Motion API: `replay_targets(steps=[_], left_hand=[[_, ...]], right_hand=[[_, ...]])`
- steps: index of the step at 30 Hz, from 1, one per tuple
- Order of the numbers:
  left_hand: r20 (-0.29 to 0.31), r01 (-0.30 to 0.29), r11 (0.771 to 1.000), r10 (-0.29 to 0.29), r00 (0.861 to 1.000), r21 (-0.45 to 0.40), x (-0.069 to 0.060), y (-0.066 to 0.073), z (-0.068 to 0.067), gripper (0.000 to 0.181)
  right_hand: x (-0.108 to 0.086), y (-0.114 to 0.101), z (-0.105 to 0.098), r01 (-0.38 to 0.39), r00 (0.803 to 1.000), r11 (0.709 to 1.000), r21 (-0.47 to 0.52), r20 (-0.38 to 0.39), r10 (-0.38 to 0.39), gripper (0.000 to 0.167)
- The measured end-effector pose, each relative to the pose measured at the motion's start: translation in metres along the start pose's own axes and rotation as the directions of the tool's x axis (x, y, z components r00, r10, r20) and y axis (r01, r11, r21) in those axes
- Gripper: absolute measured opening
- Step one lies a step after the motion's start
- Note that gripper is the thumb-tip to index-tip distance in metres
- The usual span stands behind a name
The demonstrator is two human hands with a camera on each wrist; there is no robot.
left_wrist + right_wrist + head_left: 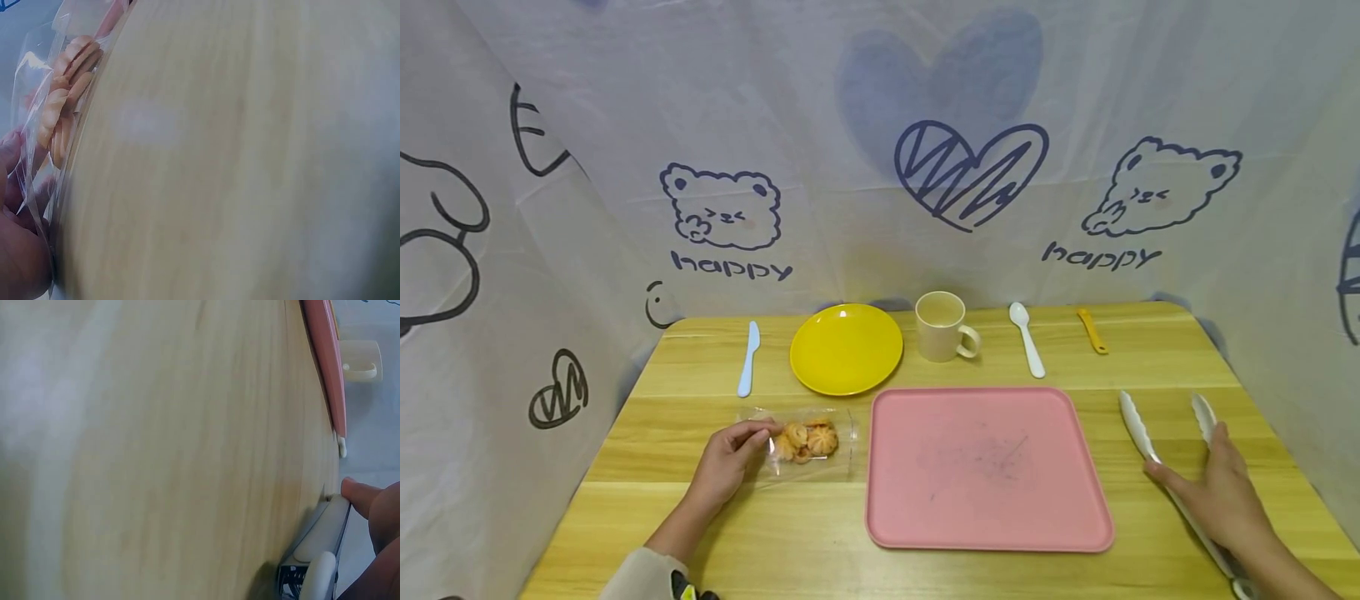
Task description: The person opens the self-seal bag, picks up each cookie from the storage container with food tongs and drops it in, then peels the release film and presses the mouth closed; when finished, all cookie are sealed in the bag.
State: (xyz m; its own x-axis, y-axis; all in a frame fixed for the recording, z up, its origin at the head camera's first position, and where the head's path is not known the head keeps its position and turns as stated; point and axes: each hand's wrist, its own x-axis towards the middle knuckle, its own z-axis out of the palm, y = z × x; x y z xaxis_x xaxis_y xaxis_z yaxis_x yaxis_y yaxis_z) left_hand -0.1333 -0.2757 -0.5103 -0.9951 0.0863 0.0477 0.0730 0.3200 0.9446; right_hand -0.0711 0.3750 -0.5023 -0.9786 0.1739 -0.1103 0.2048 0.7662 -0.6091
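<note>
My left hand [726,461] pinches the left end of a clear bag of cookies [808,440], low over the table left of a pink tray [988,467]. In the left wrist view the fingers [7,156] show at the edge, against the clear plastic of the bag [59,100]. At the right, my right hand [1217,492] holds a pair of white-tipped tongs [1138,427], thumb on one arm and fingers at the other. The tongs' arms are spread apart. Their handle end [322,534] appears low in the right wrist view.
Along the back of the wooden table [790,542] lie a pale blue knife [749,358], a yellow plate [846,350], a cream mug [940,327], a white spoon [1027,340] and a small orange-yellow handle-like item [1092,331]. A printed white cloth [850,167] hangs behind and at both sides.
</note>
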Motion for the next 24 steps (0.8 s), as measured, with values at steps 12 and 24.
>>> replay_targets(steps=[12,24], left_hand=[[-0.008,-0.018,0.997,0.018,1.0,0.071,-0.001,0.001,0.003,0.022],[-0.001,-0.059,0.985,0.06,0.998,0.161,-0.001,0.008,0.006,0.022]], right_hand=[[-0.003,-0.005,-0.006,-0.064,0.997,0.996,-0.066,0.027,0.066,0.125],[-0.01,-0.029,-0.002,0.178,0.969,0.982,-0.069,-0.163,-0.187,0.11]])
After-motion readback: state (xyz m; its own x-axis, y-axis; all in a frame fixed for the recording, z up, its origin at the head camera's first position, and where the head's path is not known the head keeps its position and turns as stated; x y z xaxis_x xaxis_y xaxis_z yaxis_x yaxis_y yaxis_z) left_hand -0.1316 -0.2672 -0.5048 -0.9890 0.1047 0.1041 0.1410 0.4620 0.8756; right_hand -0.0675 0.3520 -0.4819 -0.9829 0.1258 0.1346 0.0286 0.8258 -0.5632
